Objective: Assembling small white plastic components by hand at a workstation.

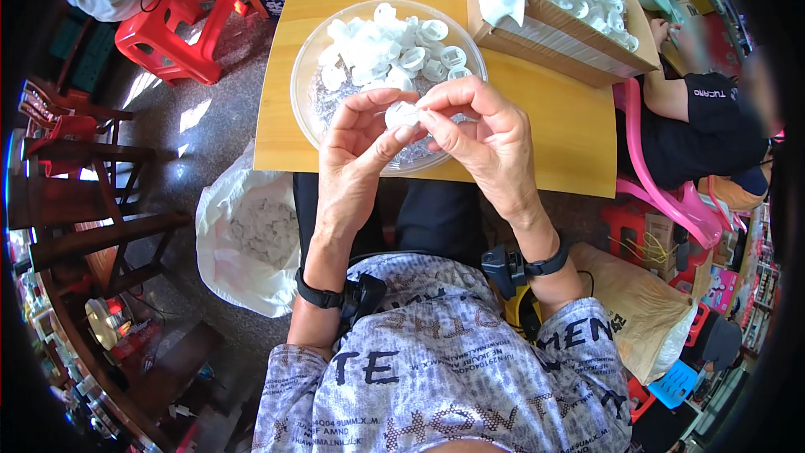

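Between my two hands, over the near part of a round clear plastic tub, I hold a small round white plastic part [402, 115]. My left hand [362, 130] pinches it from the left with thumb and forefinger. From the right, the thumb and forefinger of my right hand [482, 126] close at the part's edge. The tub [299, 88] stands on the yellow wooden table [553, 138]. A heap of similar white plastic parts [377, 46] fills its far side, and small clear bits lie on its bottom nearer me.
A cardboard box [558, 46] full of white parts stands at the table's right. A white sack [220, 239] of pale pieces sits on the floor to the left. Beyond it are a red stool [172, 29] and wooden chairs. Another person [704, 113] sits at the right beside a pink chair [650, 151].
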`<state>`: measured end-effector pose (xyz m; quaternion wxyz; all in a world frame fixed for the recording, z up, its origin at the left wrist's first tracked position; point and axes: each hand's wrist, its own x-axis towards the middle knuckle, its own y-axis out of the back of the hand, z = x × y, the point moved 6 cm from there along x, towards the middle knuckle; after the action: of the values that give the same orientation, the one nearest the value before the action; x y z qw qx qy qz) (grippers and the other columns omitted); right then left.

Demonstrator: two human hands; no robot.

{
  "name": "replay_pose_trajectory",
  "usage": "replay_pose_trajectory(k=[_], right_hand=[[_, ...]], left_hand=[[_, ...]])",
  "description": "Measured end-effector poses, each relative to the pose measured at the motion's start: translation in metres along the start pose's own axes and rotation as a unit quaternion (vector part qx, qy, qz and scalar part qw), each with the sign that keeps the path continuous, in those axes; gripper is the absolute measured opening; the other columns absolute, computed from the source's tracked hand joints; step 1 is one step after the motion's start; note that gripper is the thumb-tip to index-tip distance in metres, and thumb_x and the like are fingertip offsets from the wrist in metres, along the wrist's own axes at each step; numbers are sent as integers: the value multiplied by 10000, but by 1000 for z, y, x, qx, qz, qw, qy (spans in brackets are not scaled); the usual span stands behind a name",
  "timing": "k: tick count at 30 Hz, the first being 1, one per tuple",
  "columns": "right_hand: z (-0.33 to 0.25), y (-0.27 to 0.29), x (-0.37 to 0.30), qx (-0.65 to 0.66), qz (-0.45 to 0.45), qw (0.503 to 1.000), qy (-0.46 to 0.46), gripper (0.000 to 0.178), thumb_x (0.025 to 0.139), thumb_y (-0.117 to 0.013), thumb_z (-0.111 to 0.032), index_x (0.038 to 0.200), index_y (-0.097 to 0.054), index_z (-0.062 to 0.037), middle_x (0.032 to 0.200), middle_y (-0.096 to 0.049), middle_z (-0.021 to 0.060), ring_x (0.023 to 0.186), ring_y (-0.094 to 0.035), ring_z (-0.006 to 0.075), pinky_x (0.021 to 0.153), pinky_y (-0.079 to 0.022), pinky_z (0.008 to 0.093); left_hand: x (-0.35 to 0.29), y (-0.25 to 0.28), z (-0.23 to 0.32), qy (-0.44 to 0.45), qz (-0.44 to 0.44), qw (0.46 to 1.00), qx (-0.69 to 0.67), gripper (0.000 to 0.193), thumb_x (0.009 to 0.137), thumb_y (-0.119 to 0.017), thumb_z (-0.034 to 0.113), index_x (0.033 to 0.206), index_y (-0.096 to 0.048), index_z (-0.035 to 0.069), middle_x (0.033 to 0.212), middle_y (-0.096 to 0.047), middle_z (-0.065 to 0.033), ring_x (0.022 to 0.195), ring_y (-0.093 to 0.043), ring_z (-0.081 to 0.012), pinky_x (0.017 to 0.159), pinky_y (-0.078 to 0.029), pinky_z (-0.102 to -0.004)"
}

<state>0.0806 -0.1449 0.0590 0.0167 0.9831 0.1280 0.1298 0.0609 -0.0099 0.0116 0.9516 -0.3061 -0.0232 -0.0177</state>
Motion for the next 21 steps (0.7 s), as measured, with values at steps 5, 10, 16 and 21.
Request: replay_pose_trajectory(k=[5, 10, 16, 21], right_hand=[[-8, -4, -3, -39, 6, 998, 58, 113, 844, -642, 10, 953, -625, -14, 914, -667, 49, 822, -654, 110, 662, -575, 250], [-13, -4, -6, -98, 17, 992, 77, 137, 825, -650, 36, 950, -622, -13, 927, -677, 56, 831, -667, 139, 672, -581, 273], [-6, -3, -8, -73, 18, 995, 71, 123, 836, -647, 29, 949, -622, -15, 913, -684, 58, 818, -666, 122, 664, -572, 259], [-4, -3, -7, -54, 21, 996, 64, 110, 851, -641, 17, 955, -624, -15, 907, -687, 59, 802, -667, 113, 647, -565, 244]], left_hand=[[1, 1, 0, 5, -13, 1000, -28, 374, 856, -639, -24, 1203, -509, 31, 1260, -562, -158, 1146, -559, -202, 975, -468, -343], [1, 1, -3, 3, -22, 999, -47, 393, 859, -631, -30, 1225, -502, 32, 1292, -546, -154, 1154, -556, -205, 979, -465, -345], [0, 1, -2, 9, -27, 999, -41, 403, 854, -645, -18, 1232, -513, 26, 1274, -561, -145, 1152, -554, -191, 978, -464, -337], [-1, 3, -2, 9, -21, 999, -31, 429, 848, -664, 3, 1254, -529, 23, 1247, -582, -137, 1130, -563, -174, 973, -462, -324]])
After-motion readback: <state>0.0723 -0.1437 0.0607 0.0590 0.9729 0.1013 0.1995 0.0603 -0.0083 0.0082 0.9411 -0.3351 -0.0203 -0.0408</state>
